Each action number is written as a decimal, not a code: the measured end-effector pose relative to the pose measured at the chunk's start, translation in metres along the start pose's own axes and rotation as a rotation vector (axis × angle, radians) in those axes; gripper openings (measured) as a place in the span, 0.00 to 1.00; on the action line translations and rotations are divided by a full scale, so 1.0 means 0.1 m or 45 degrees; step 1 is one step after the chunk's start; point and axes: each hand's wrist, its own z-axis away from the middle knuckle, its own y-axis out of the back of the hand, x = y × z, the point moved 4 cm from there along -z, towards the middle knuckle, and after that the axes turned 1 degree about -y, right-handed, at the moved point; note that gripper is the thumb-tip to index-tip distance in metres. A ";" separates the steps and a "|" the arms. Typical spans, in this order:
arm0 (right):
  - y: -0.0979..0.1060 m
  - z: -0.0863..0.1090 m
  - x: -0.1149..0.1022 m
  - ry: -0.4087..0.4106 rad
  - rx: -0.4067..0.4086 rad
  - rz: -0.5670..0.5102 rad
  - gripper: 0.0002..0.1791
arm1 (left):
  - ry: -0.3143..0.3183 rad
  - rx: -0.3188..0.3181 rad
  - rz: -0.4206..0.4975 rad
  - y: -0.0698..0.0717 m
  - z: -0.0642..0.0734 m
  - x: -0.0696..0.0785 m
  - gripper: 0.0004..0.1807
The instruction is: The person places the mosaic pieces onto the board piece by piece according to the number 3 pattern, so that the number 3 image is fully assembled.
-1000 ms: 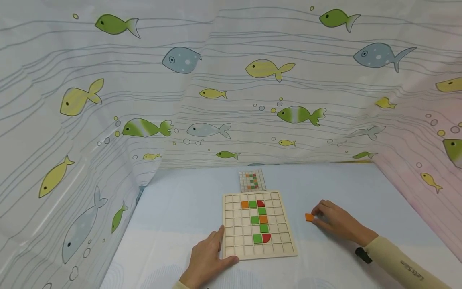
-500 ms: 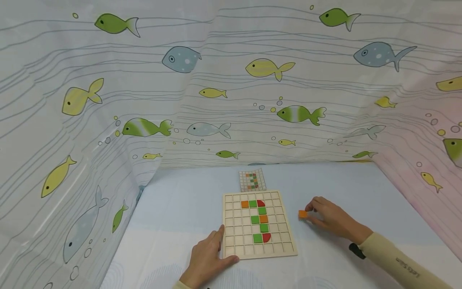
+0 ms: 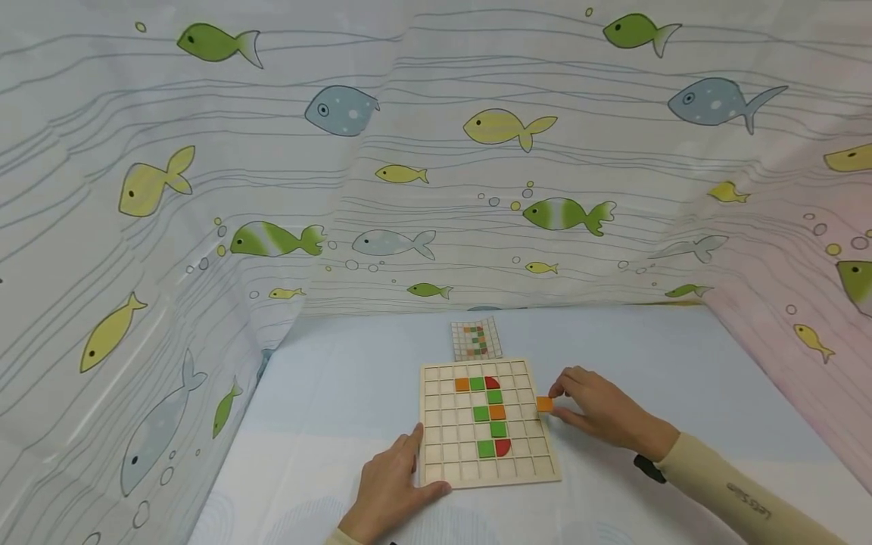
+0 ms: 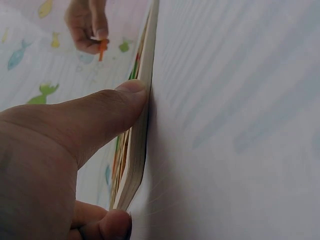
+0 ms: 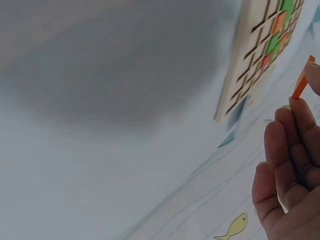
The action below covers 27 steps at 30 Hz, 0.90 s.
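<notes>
A square wooden grid board (image 3: 453, 435) lies on the table with green and orange square tiles and red rounded tiles set in its cells. My left hand (image 3: 388, 484) rests at the board's near left corner, with the thumb on the front edge and the index finger along the left edge. In the left wrist view, the thumb (image 4: 110, 107) presses the board's rim. My right hand (image 3: 606, 409) pinches an orange square tile (image 3: 544, 404) between thumb and fingertips. That tile overlaps the board's right edge in the head view; the right wrist view shows it tilted on edge.
A small printed card (image 3: 475, 338) with a coloured grid pattern lies just behind the board. Fish-patterned sheeting (image 3: 470, 227) rises behind the table (image 3: 327, 378) and along both sides.
My right hand has carried the orange tile leftward from the table on the right to the board's right edge. The left hand and the board stay in place.
</notes>
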 end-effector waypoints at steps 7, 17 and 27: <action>-0.05 -0.10 -0.23 0.134 0.037 -0.010 0.14 | -0.005 -0.001 0.012 -0.01 0.01 -0.01 0.60; -0.18 -0.27 -0.56 0.332 0.150 -0.056 0.17 | -0.012 0.026 -0.002 0.01 0.01 -0.04 0.60; -0.35 -0.37 -0.81 0.381 0.133 -0.146 0.15 | -0.026 0.002 0.017 0.02 0.00 -0.03 0.59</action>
